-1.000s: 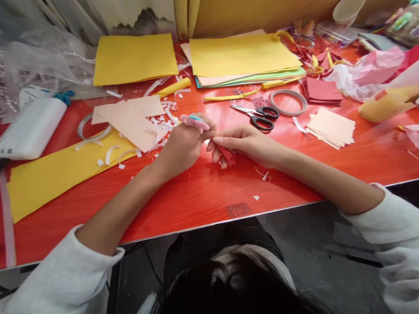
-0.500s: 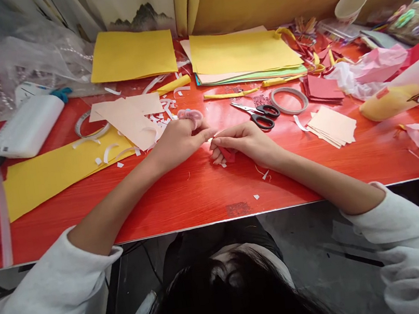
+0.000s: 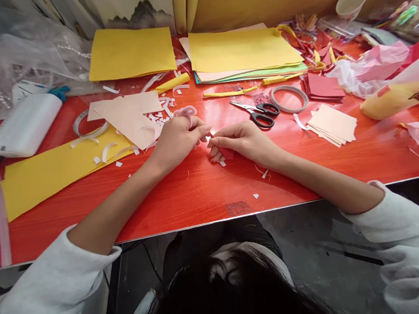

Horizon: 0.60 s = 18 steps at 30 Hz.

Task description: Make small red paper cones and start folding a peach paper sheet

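Red paper (image 3: 227, 153) is held in the right hand (image 3: 250, 143).

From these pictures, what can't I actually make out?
All in the head view:
1. Red piece: full shape, partly hidden by the right fingers.
2. Pink thing: how it is attached or held, hidden behind the left fingers.
3. White device: its print is too small to read.
4. Flowered basket: cut off by the picture's right edge.
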### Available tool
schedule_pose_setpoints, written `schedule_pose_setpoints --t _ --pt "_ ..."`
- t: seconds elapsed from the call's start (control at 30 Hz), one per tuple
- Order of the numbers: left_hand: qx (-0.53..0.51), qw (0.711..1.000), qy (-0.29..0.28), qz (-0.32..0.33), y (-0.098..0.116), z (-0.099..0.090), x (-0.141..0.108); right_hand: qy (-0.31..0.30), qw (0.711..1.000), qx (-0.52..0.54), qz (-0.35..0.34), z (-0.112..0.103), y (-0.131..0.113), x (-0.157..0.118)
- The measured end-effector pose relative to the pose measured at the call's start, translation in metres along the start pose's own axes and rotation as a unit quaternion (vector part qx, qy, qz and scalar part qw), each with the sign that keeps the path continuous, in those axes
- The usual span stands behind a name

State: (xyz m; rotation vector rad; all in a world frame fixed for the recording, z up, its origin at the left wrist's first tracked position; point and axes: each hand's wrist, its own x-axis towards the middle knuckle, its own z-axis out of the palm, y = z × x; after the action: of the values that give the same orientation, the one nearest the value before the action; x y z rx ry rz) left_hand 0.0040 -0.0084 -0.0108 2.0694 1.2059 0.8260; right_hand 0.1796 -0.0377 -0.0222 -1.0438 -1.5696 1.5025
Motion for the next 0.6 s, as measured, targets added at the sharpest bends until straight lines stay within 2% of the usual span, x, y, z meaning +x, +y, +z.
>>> schedule_pose_setpoints --t 0.1,0.23,0.43,0.6 --pt "0.001 1.000 0.005 0.024 0.000 -0.003 0.000 -0.004 1.000 0.001 0.002 0.000 0.000 0.001" --pt "0.021 0.997 -0.040 0.063 -0.001 -0.004 0.000 -0.026 1.000 0.005 0.016 -0.002 -0.004 0.001" --pt "0.081 0.991 0.026 0.104 -0.008 -0.001 0.001 -0.067 0.993 0.033 0.095 -0.008 -0.011 0.000" --pt "0.058 0.993 -0.007 0.100 -0.005 -0.001 0.000 -0.075 0.992 0.037 0.090 -0.010 -0.009 0.000"
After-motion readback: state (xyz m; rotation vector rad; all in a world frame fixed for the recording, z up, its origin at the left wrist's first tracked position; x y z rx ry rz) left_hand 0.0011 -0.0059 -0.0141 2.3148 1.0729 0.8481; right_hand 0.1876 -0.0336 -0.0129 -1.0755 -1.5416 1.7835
